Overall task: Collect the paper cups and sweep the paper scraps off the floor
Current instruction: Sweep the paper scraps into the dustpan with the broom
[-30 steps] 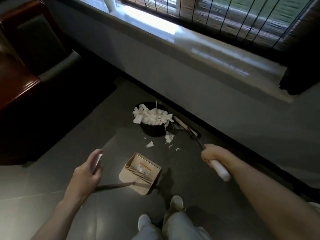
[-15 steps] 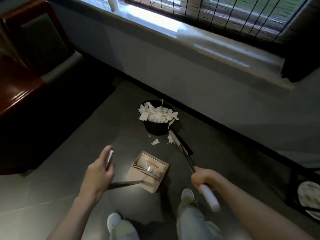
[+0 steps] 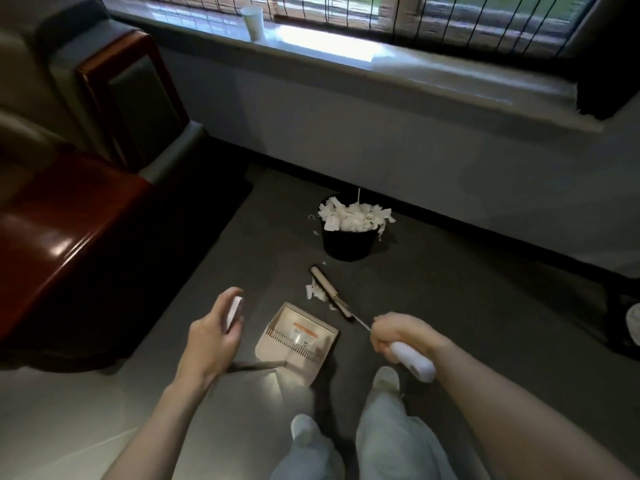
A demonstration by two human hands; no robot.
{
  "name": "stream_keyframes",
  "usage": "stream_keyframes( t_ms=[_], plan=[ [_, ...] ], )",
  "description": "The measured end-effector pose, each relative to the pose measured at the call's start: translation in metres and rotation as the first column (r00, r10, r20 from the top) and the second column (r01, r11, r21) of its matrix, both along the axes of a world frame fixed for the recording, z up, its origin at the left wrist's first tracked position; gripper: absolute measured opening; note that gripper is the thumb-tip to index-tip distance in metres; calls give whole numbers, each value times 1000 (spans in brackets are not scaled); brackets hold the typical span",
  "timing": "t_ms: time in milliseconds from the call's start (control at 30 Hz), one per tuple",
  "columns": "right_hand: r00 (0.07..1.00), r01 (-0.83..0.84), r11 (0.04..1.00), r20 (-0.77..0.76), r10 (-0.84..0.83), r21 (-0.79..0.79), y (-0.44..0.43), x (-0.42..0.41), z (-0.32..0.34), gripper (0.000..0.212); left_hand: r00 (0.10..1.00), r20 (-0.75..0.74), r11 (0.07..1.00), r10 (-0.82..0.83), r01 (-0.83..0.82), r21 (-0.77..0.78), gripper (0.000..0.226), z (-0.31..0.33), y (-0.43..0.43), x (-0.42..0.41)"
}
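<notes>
The broom [image 3: 330, 294] has moved. A second ago its brush end lay right beside the black bin [image 3: 348, 244]. Now the brush end is a little way off from the bin, on the side nearer the person. A small pile of white scraps [image 3: 314, 292] has come along with it. The scraps touch the left side of the brush. The dustpan [image 3: 298, 337] sits just past them, farther from the bin, with its open mouth facing the bin, much as before.

The left hand [image 3: 214, 337] is curled around the white top of the dustpan's long stick. A thin dark rod runs from under that hand down to the pan. The right hand [image 3: 398, 332] is wrapped tight around the broom's white handle. The end of the handle pokes out behind the hand. Both arms are bare and reach out toward the bin.

The bin is heaped full of torn white paper, and some bits hang over its rim. It stands on a dark grey floor [image 3: 450, 306], close to a pale wall [image 3: 381, 143]. Above the bin runs a long shiny windowsill [image 3: 450, 71]. One paper cup [image 3: 254, 22] stands on it, up and to the left of the bin. Left of the bin is a chair [image 3: 69, 237] with a red-brown wooden arm. Two white shoes [image 3: 386, 379] show on the floor, on the far side of the dustpan from the bin.
</notes>
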State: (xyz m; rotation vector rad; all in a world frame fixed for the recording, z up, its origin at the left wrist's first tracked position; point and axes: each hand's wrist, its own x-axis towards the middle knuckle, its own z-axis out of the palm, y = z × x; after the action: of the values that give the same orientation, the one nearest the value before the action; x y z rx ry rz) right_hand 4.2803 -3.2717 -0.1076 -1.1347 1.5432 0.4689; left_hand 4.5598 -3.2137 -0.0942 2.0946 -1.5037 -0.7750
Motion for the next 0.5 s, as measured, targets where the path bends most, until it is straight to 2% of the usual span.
stream_keyframes(
  t_ms=[67,167,233,367,500],
  plan=[
    [998,26,999,-59,-28,-39,-8,9,6,25,1000,5,1000,-10,10,19,38,-1,-5,19],
    [996,88,992,-23,-90,-86,-18,25,8,49,1000,17,1000,-19,18,23,38,-5,-16,46],
    [997,68,993,-16,-70,-100,-32,37,2,55,1000,26,1000,-11,10,24,38,-6,-25,62],
    [997,43,988,-51,-51,-148,-68,63,-11,50,998,55,999,29,-30,21,38,-4,-48,90],
    [997,-75,995,-39,72,-68,-91,91,-7,43,996,52,997,68,-70,32,40,4,-78,116]
  ],
)
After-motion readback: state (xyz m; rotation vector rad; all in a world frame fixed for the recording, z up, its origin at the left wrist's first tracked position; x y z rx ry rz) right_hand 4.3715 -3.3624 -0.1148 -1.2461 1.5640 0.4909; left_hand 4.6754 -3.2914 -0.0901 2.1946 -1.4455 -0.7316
